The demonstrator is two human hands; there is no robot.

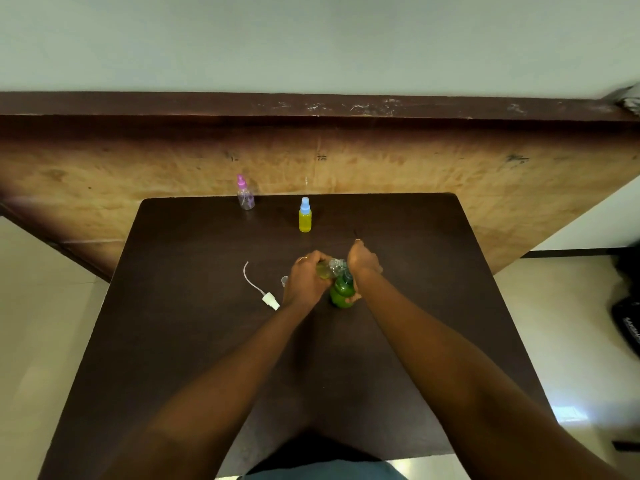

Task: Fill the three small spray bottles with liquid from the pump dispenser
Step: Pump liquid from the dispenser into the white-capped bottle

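Well, from where I stand, the clear small spray bottle with the pink cap (pixel 246 197) waits at eleven o'clock from the hands, near the far edge of the dark brown wooden table (pixel 194 341), and it looks unfilled. A white spray head with its curved dip tube (pixel 268 296) lies at nine o'clock, with a tiny clear cap (pixel 284 280) just beside the left hand (pixel 304 280). The blue-capped small bottle full of yellow liquid (pixel 304 218) stands at twelve. The left hand curls round an open clear small bottle (pixel 325 270), tipped toward the green plastic pump dispenser (pixel 342 293). The right hand (pixel 363 263) wraps the dispenser, thumb on its body, one finger stuck out. My advice would be to keep the neck against the nozzle, pump slowly, and stop short of the brim so the spray head goes back in without a spill.
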